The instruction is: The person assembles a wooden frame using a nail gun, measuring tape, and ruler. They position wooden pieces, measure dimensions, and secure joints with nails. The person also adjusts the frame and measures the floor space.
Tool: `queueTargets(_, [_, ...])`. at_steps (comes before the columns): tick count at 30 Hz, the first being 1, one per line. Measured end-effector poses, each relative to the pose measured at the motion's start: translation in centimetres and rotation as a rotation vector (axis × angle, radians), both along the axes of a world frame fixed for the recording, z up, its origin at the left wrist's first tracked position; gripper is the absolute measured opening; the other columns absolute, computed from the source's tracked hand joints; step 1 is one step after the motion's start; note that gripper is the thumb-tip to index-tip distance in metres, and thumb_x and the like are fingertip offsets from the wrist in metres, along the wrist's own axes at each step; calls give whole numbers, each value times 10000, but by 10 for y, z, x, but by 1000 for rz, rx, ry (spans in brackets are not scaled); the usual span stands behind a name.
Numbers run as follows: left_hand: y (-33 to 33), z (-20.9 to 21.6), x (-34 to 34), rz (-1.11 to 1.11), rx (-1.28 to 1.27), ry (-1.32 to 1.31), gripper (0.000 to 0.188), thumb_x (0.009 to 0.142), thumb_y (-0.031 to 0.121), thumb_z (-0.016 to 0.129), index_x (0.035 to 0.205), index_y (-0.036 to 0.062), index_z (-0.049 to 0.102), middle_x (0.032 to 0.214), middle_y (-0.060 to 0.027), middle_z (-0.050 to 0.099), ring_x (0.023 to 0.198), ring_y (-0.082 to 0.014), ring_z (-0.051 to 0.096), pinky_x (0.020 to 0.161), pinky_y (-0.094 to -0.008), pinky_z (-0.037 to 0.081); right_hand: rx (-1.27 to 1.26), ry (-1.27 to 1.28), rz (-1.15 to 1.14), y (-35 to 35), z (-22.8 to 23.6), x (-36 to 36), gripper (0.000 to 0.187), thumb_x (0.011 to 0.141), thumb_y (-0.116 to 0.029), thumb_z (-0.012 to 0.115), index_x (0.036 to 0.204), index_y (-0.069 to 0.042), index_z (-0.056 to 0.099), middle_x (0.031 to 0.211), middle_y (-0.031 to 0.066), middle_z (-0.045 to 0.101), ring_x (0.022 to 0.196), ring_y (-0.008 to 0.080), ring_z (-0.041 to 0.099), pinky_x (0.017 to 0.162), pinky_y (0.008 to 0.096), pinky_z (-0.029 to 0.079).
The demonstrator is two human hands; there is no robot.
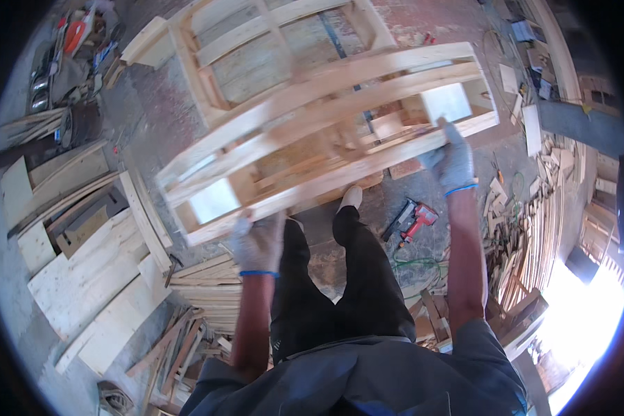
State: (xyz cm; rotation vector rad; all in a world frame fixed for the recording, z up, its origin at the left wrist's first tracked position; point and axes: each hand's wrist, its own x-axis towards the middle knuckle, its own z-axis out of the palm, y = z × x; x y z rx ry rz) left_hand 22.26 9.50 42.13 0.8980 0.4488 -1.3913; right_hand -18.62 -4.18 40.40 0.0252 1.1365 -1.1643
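A long wooden frame (333, 170) of slats and cross pieces hangs in front of me, tilted so its right end is higher. White panels show near both of its ends. My left hand (255, 243), in a pale work glove with a blue cuff, is closed on the near rail towards the left end. Gripping the same rail towards the right end is my gloved right hand (453, 158). Both hands and the frame are a little smeared by motion. Beyond it, a larger wooden frame (187, 62) lies on the floor, partly hidden behind the one I hold.
A red nail gun (420, 220) lies on the floor near my right leg, beside a green hose (416, 263). Stacked boards (97, 284) stand at the left. Strips and offcuts (534, 229) are heaped at the right. Tools (76, 41) crowd the far left.
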Motion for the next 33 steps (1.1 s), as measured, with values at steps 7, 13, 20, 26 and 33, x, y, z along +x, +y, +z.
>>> queueTargets(7, [16,-39,-92,-686,128,77,313,1001,122,544,1277,-24,546,1157,-209,682,1075,-352,687,961,-480,569,-37,232,-48,35,-98,-88,393,1010,-358,617,1263,-58,626,1228,79,659,1154,224,624,1003,404,522])
queueTargets(13, [-42,-7,-1,-1004,-375,-1716,245,962,173,665,1188,79,651,1168,-110,694,1071,-314,680,893,-416,554,137,345,-118,72,-72,19,421,1004,-360,631,1302,-64,609,1221,97,639,1090,216,621,910,405,541])
queueTargets(20, [-147,-47,111,-1554,-214,-2078,295,985,311,534,1140,86,646,1099,-212,706,921,-458,671,837,-556,523,155,383,-180,91,-70,106,416,986,-372,657,1296,-101,605,1138,90,610,1022,225,614,753,419,575])
queueTargets(26, [-146,-86,105,-1671,-219,-2003,290,1039,301,434,1093,106,642,882,-196,723,820,-453,689,696,-573,535,180,703,-193,86,-102,158,414,992,-425,649,1043,-14,640,835,86,662,697,198,628,616,354,542])
queueTargets(33, [-123,-98,102,-1439,-284,-2330,323,1064,316,396,1019,125,653,806,-191,716,680,-409,698,531,-568,521,154,902,-242,87,-120,158,432,988,-423,655,912,2,650,723,47,621,638,147,573,587,343,475])
